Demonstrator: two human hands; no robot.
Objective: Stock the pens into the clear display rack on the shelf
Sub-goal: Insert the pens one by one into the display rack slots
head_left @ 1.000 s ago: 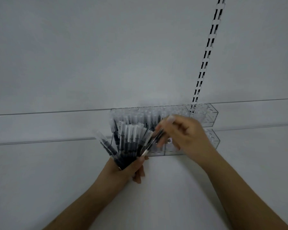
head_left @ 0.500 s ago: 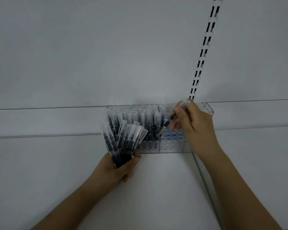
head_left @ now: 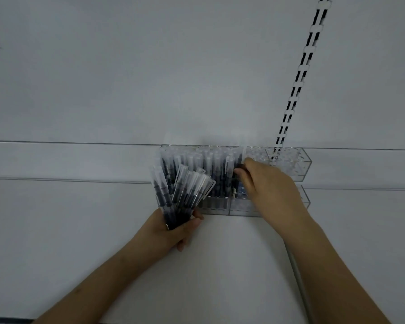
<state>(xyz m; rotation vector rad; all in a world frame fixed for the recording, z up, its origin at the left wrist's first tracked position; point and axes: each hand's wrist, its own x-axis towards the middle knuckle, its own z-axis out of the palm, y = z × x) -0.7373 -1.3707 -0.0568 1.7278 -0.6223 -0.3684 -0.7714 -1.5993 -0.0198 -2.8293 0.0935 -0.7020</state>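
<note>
A clear display rack with rows of holes stands on the white shelf against the back wall. Its left half holds several dark pens with clear caps; its right half shows bare holes. My left hand grips a fanned bundle of pens just in front of the rack's left end. My right hand reaches over the rack's middle, its fingertips pinching a single pen that stands upright in the rack beside the filled rows.
A slotted metal upright runs up the white back wall above the rack's right end. White shelf surface spreads to both sides. A grey shelf edge runs diagonally under my right forearm.
My right hand carried one pen from the bundle up and over to the rack, then lowered it into a hole. My left hand kept the bundle nearly still.
</note>
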